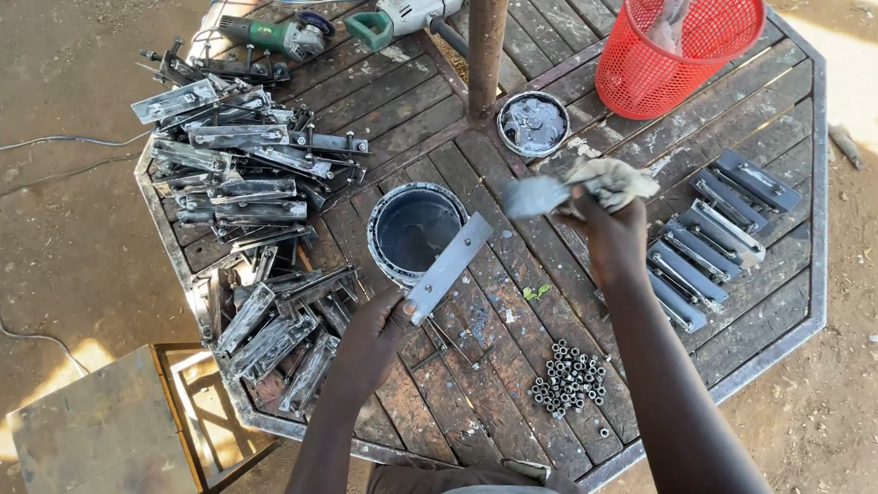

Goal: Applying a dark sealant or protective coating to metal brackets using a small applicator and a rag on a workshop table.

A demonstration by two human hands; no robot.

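Note:
My left hand (374,336) grips the lower end of a flat grey metal strip (450,266), which slants up over the rim of an open paint can (387,236) holding dark grey paint. My right hand (615,238) is raised right of the can and clutches a crumpled, paint-stained rag (603,182), whose grey wet end (534,197) points left toward the strip. Rag and strip are apart.
I work at an octagonal wooden table (755,324) with a metal rim and a central rusty post (487,39). A heap of metal strips (237,181) lies left, painted grey pieces (715,236) right, nuts (570,379) in front, a lid (533,124), a red basket (675,44), power tools (411,7) behind.

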